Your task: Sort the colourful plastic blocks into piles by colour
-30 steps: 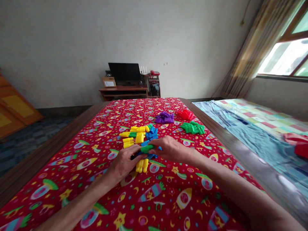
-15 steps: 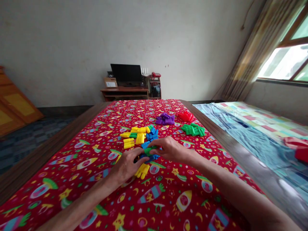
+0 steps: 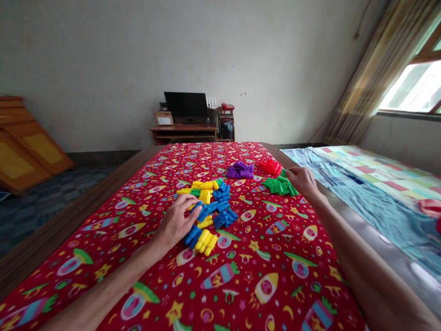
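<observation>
Over a mixed heap of plastic toy blocks, my left hand has its thumb and fingers closed around a blue toy block. Yellow blocks and more blue blocks lie close around it, with a green block among the yellow ones at the back. My right hand is at the far right, its fingertips pinched at a green toy block on the back edge of the green pile. The fingers partly hide that block.
A purple pile and a red pile of blocks lie farther back on the red patterned tablecloth. Beyond the table stands a desk with a monitor. A bed lies to the right.
My right hand has moved from the mixed heap to the green pile at the far right, carrying a green block. My left hand stays at the heap, now with a blue block. The view has shifted slightly.
</observation>
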A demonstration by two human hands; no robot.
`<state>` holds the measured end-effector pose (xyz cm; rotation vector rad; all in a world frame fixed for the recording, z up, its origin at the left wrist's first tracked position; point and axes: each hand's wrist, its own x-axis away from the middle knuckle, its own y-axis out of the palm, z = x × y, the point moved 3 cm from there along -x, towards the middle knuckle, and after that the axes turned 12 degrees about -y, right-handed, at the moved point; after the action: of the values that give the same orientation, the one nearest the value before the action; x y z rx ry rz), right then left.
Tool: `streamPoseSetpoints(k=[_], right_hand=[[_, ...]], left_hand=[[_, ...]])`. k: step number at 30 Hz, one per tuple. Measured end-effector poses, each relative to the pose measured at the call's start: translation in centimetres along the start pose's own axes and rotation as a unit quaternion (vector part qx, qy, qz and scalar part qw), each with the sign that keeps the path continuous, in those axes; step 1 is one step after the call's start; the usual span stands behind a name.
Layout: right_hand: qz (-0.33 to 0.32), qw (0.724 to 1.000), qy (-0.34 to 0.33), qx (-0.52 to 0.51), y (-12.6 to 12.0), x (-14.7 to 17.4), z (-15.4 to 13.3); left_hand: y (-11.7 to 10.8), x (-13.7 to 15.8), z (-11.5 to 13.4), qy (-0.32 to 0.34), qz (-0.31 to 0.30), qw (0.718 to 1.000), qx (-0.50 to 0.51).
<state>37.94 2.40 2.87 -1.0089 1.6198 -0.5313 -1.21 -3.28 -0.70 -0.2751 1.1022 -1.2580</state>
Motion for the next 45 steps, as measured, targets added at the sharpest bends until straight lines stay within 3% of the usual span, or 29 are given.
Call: streamPoseSetpoints(k=[5,11,15,19,23,28,32,35,39,43,45], right_hand=[[-0.057,0.998,0.008,0.012,1.3,0.7,0.4],[-0.036,0.999,0.003,0.018,1.5,0.3,0.3],[0.009,0.999,-0.034,0.021,1.4,0.0,-0.2],[0.037,0.993,-0.112,0.002,0.6,-0.1,-2.6],[0.02,0.983,-0.179,-0.038,-0.5,0.2,-6.7],[-0.034,0.942,-0.293,-0.161,-0.6,2.1,-12.9],[-0.083,0.905,-0.339,-0.241,0.4,4.3,-16.0],[-0.116,0.902,-0.333,-0.247,1.1,4.6,-16.3],[-0.108,0.921,-0.295,-0.229,0.8,2.7,-14.0],[-0.009,0.983,-0.141,-0.12,-1.1,-0.2,-8.0],[0.035,0.997,-0.041,-0.055,-2.0,-0.8,-4.2]], left_hand=[[-1.0,-1.8,-2.7,-0.008,0.015,1.0,-0.022],[0.0,-5.9,-5.4,0.006,-0.107,0.992,-0.063],[1.5,-7.8,-5.6,0.0,-0.133,0.982,-0.134],[2.3,-8.5,-4.3,-0.005,-0.125,0.967,-0.221],[1.1,-9.1,-2.5,-0.001,-0.115,0.969,-0.218],[-0.4,-8.8,1.2,-0.008,-0.159,0.986,-0.045],[0.6,-6.8,5.0,-0.02,-0.234,0.967,0.095],[1.6,-5.8,6.2,-0.027,-0.237,0.963,0.123],[2.3,-5.9,5.3,-0.043,-0.237,0.957,0.163],[2.0,-6.5,4.3,-0.009,-0.183,0.977,0.108],[1.8,-6.8,4.0,0.01,-0.16,0.985,0.071]])
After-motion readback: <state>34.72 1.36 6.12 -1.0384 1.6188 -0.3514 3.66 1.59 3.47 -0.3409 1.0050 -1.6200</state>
